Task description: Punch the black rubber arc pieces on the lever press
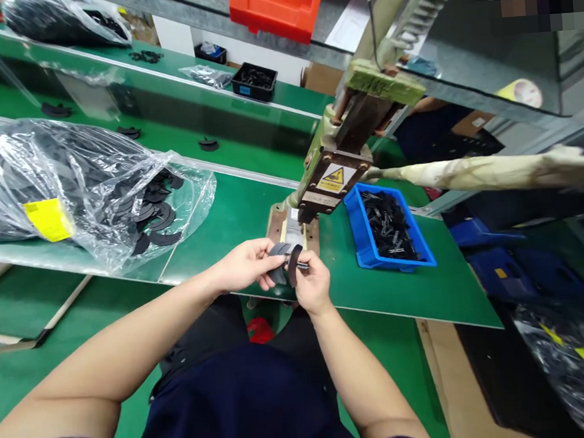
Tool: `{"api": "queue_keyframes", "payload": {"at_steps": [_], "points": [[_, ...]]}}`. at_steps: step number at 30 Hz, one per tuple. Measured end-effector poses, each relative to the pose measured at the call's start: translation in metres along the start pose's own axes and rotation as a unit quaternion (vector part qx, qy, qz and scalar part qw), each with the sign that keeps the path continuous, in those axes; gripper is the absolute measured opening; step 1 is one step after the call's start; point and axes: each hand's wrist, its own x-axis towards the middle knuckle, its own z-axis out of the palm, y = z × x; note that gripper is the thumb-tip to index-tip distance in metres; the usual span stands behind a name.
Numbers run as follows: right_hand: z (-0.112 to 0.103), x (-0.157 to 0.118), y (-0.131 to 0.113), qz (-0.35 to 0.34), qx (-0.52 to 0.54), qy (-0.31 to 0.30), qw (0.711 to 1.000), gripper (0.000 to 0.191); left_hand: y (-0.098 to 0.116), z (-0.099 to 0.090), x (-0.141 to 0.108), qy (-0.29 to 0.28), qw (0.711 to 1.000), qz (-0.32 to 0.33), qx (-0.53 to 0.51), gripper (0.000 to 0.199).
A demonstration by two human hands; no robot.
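My left hand (pixel 248 265) pinches a grey-black curved plastic piece (pixel 278 273) between thumb and fingers. Close beside it, my right hand (pixel 314 284) grips a second dark curved piece (pixel 294 264). A small dark rod-like part (pixel 302 265) sticks out by the right fingers; which piece it belongs to, I cannot tell. Both hands are just in front of the base (pixel 313 234) of a hand press (pixel 335 166), whose head bears a yellow warning label. To the left, a clear plastic bag (pixel 84 187) spills many similar curved pieces (pixel 159 218).
A blue bin (pixel 427 253) of small black parts stands right of the press. The press's long lever (pixel 469 173) reaches out to the right. Behind the green worktop (pixel 240 196) runs a green belt (pixel 166 134) with scattered curved pieces. An orange bin (pixel 277 6) hangs above.
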Motion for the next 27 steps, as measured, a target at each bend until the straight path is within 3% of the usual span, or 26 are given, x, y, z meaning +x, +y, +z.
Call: {"api": "queue_keyframes", "payload": {"at_steps": [8,14,16,18,21,23,27], "points": [[-0.010,-0.013,-0.018,-0.031,-0.055,0.002,0.998,0.019,-0.004,0.003,0.003,-0.063,0.993,-0.075,-0.071,0.055],[-0.035,-0.009,-0.025,-0.082,-0.110,-0.065,0.988,0.014,0.003,0.003,0.001,0.006,0.995,0.021,0.099,0.048],[-0.037,-0.010,-0.024,-0.099,-0.126,-0.075,0.984,0.013,0.006,0.007,-0.006,0.093,0.971,0.107,0.191,0.040],[-0.036,-0.011,-0.023,-0.112,-0.141,-0.076,0.981,0.011,0.009,0.014,-0.012,0.158,0.919,0.195,0.303,0.032],[-0.032,-0.012,-0.023,-0.130,-0.155,-0.075,0.976,0.007,0.010,0.023,-0.013,0.125,0.870,0.237,0.414,0.032],[-0.032,-0.012,-0.023,-0.143,-0.159,-0.070,0.974,0.006,0.005,0.026,-0.007,0.110,0.876,0.220,0.416,0.041],[-0.032,-0.011,-0.024,-0.169,-0.157,-0.051,0.972,0.009,-0.007,0.024,0.005,0.083,0.949,0.125,0.276,0.053]]}}
